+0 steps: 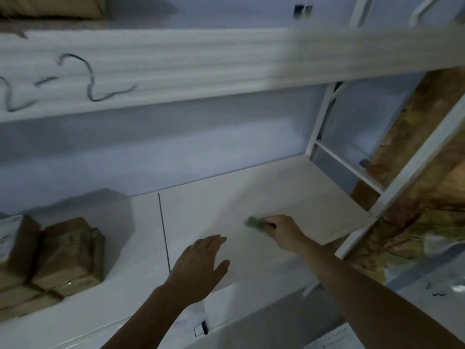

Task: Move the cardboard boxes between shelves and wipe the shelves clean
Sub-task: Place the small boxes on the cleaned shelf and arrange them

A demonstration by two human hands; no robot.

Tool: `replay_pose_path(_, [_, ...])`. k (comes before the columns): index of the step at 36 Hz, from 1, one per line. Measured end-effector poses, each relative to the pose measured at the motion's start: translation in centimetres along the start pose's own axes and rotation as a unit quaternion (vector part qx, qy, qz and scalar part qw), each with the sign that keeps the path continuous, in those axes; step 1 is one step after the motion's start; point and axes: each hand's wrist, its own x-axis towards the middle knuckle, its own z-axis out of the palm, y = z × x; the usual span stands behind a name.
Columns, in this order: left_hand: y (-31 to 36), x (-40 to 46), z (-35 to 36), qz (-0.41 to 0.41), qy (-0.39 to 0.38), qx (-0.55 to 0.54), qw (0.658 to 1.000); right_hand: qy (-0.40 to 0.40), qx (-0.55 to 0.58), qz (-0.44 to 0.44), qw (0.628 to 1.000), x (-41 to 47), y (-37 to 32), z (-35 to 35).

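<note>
A: Shelf point(276, 197), white, bare from the dark seam point(163, 230) out to the upright post point(412, 170) at 3 o'clock. Front lip runs under both forearms. Wall closes the back.

B: Boxes?

A: Cardboard boxes point(68, 253) stacked at 9 o'clock, well apart from both hands; the stack is cut off by the left frame edge. Another box point(50, 6) on the upper shelf at 11 o'clock, mostly out of frame.

B: Hands?

A: Left hand point(198, 268) flat, fingers straight and together, palm down over the shelf, holding nothing. Right hand point(281, 230) pinches a small green cloth point(253, 221) against the shelf.

B: Cloth's axis?

A: Blurred; it sticks out of the fingers toward 9 o'clock. Shape hard to make out. Scrawl on the upper shelf's front edge point(176, 69) reads roughly "2-2".
</note>
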Motion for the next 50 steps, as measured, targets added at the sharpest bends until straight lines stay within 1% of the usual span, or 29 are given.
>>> replay_pose_path(4, [0.2,-1.5,-3.6,-0.018,0.03,-0.096,0.995,-0.06,0.046,-0.072,0.995,-3.4,-6.6,0.2])
replay_pose_path(8, [0.0,-4.1,-7.2,0.004,0.078,-0.113,0.991,-0.093,0.105,-0.13,0.982,-7.3,-12.9,0.2])
replay_pose_path(12, [-0.2,-7.4,-10.8,-0.012,0.134,-0.191,0.972,-0.095,0.135,-0.161,0.973,-10.9,-18.0,-0.3])
replay_pose_path(15, [-0.2,-10.3,-13.5,-0.026,0.181,-0.267,0.946,-0.089,0.167,-0.166,0.968,-13.3,-21.0,-0.9])
replay_pose_path(17, [-0.2,-12.2,-15.1,-0.036,0.2,-0.319,0.926,-0.078,0.212,-0.161,0.961,-14.5,-22.4,-1.2])
replay_pose_path(20, [0.1,-14.8,-17.4,-0.049,0.232,-0.41,0.881,-0.059,0.287,-0.153,0.944,-16.1,-24.2,-1.4])
replay_pose_path(22, [0.4,-16.6,-18.8,-0.064,0.256,-0.45,0.853,-0.052,0.301,-0.187,0.934,-17.2,-25.3,-1.4])
replay_pose_path(26, [1.3,-18.5,-21.2,-0.066,0.27,-0.489,0.827,-0.049,0.318,-0.243,0.915,-18.6,-27.5,-1.4])
replay_pose_path(30, [2.2,-20.2,-23.2,-0.039,0.251,-0.528,0.811,0.016,0.292,-0.281,0.914,-20.1,-30.1,-2.3])
replay_pose_path(32, [2.5,-20.7,-24.1,-0.01,0.24,-0.551,0.799,0.024,0.309,-0.286,0.907,-20.6,-31.1,-3.4])
replay_pose_path(34, [2.8,-21.0,-25.1,0.019,0.238,-0.55,0.8,0.031,0.334,-0.282,0.899,-21.1,-32.0,-4.8])
replay_pose_path(36, [3.5,-20.9,-26.4,0.036,0.243,-0.526,0.814,0.036,0.35,-0.276,0.894,-21.5,-32.8,-6.3])
replay_pose_path(38, [4.7,-20.6,-27.9,0.048,0.276,-0.486,0.828,0.026,0.359,-0.276,0.891,-21.9,-33.4,-7.8])
replay_pose_path(39, [5.4,-20.3,-28.7,0.051,0.298,-0.47,0.829,0.019,0.36,-0.278,0.89,-22.0,-33.6,-8.5])
replay_pose_path(41, [6.8,-19.6,-30.1,0.059,0.334,-0.444,0.83,0.005,0.351,-0.285,0.892,-22.3,-34.2,-10.1])
replay_pose_path(43, [8.2,-18.7,-31.7,0.063,0.349,-0.445,0.823,0.006,0.342,-0.302,0.89,-22.4,-34.8,-11.8])
replay_pose_path(45, [9.4,-17.5,-33.3,0.064,0.354,-0.447,0.819,0.034,0.351,-0.314,0.881,-22.0,-35.4,-13.8])
replay_pose_path(47, [10.2,-15.5,-35.1,0.063,0.378,-0.426,0.82,0.07,0.36,-0.321,0.873,-21.0,-36.0,-16.1])
replay_pose_path(50, [11.2,-11.9,-37.4,0.055,0.397,-0.397,0.826,0.114,0.337,-0.321,0.878,-18.8,-36.7,-19.8])
